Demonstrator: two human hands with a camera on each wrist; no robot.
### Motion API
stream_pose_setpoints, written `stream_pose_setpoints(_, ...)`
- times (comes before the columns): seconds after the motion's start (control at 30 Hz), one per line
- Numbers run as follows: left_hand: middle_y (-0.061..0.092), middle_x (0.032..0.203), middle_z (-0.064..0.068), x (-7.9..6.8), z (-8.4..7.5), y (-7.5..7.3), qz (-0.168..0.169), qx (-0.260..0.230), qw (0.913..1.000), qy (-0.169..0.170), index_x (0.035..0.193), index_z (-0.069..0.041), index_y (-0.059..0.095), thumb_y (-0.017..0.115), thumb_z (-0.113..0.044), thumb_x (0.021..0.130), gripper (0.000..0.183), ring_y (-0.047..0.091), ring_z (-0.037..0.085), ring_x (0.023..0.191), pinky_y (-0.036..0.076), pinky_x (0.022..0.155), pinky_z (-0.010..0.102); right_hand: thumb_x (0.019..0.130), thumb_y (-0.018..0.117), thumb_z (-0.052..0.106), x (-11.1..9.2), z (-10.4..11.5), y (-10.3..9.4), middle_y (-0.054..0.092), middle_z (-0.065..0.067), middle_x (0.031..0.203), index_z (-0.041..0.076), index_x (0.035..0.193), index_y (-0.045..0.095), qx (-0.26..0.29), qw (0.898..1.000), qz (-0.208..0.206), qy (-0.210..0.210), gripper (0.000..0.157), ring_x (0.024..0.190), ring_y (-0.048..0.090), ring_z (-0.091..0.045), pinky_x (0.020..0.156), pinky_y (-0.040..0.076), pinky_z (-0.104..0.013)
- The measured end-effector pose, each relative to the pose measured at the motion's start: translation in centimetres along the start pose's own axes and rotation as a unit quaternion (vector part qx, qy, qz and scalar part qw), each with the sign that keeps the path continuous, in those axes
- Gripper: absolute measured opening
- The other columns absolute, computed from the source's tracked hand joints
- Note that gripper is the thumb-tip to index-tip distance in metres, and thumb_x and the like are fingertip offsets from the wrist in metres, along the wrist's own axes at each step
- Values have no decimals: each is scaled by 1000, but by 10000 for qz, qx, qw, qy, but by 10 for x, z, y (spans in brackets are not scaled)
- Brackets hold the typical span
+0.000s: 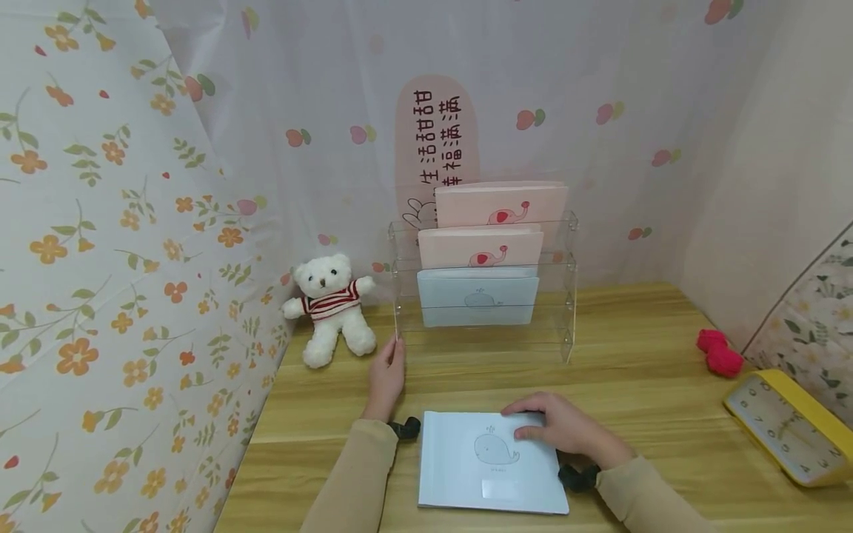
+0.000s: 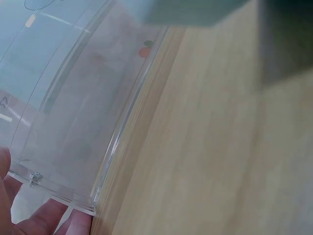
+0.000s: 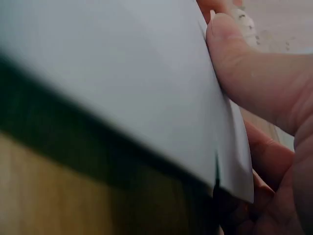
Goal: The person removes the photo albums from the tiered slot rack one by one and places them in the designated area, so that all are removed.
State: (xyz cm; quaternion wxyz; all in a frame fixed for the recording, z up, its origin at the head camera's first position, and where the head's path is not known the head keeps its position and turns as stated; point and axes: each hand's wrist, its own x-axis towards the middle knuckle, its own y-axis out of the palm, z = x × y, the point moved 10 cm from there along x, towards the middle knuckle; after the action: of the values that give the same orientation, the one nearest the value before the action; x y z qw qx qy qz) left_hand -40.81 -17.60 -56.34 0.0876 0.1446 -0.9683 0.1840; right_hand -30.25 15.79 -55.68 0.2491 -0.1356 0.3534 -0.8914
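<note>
A clear acrylic rack (image 1: 485, 337) stands toward the back of the table. My left hand (image 1: 386, 379) grips the rack's lower left side panel; in the left wrist view, its fingers (image 2: 46, 215) lie around the clear edge. A light blue whale booklet (image 1: 460, 459) lies flat in front of the rack. Its upper right part is held by my right hand (image 1: 560, 426), with the thumb (image 3: 232, 54) on the cover and other fingers partly hidden beyond the edge. Two pink elephant booklets (image 1: 460, 206) and another blue whale booklet (image 1: 440, 303) stand in the rack's tiers.
A white teddy bear (image 1: 326, 285) in a striped sweater sits left of the rack. At the right are a yellow clock (image 1: 789, 429) and a bright pink item (image 1: 721, 354). Patterned curtains (image 1: 320, 185) border the wooden table (image 1: 633, 340).
</note>
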Motion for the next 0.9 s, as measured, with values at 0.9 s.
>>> stream_pose_setpoints(0.9,63,161,8,15,32,12,212,33,9995,-213,158,-28,62,52,-64,112,60,62,35,146,50,121,59,95,88,39,-14,-6,-2,83,11,116,33,115,84,-44,9929,-1156,-270,21,108,69,-2,94,59,-26)
